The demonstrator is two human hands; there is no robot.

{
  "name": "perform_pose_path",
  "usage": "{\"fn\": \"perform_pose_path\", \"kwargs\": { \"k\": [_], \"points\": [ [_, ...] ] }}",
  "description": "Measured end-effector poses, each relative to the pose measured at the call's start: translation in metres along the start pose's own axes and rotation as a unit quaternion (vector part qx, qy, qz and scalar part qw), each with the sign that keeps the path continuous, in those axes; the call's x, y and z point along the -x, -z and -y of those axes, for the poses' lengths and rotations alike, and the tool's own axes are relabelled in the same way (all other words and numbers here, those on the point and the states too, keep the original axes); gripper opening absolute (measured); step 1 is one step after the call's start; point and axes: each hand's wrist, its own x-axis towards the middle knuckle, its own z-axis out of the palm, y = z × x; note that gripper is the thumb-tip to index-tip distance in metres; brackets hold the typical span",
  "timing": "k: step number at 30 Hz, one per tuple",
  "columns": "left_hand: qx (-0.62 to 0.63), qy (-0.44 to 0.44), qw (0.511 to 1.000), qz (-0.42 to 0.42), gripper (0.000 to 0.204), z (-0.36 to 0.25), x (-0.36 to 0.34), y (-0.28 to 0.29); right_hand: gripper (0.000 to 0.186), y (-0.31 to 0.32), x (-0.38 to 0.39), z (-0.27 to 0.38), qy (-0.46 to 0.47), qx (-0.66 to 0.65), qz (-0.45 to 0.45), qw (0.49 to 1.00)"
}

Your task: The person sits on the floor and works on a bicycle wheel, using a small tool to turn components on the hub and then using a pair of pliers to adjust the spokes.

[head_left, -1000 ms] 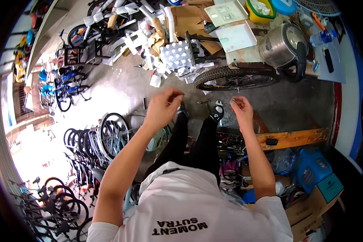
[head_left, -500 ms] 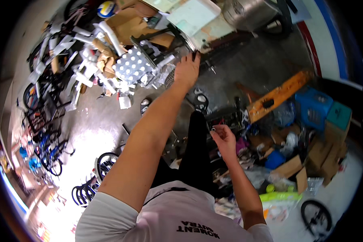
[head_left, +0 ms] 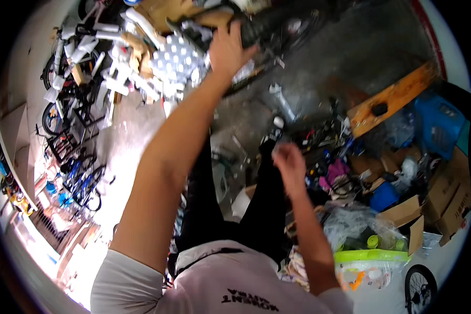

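Head | L hand nr bike | R hand, gap to plank edge

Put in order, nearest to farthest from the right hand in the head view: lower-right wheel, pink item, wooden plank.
1. Pink item: just right of the right hand.
2. Wooden plank: farther right and higher.
3. Lower-right wheel: near the bottom edge.
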Motion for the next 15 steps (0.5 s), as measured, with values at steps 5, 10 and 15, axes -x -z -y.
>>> {"fn": "perform_pose_path", "kwargs": {
  "k": [5, 10, 15],
  "points": [
    [0.006, 0.046, 0.998, 0.031, 0.071, -0.029, 0.012, 0.024, 0.016, 0.042, -0.113, -0.022, 0.005, 0.028, -0.009, 1.0],
    [0.019, -0.043, 0.997, -0.06, 0.068, -0.026, 0.028, 0.012, 0.019, -0.001, -0.179, -0.042, 0.018, 0.124, 0.127, 0.984],
    [-0.012, -0.075, 0.997, -0.034, 0.067, -0.036, 0.036, -0.002, 0.026, -0.068, -0.22, -0.112, 0.117, 0.245, 0.26, 0.927]
  ]
}}
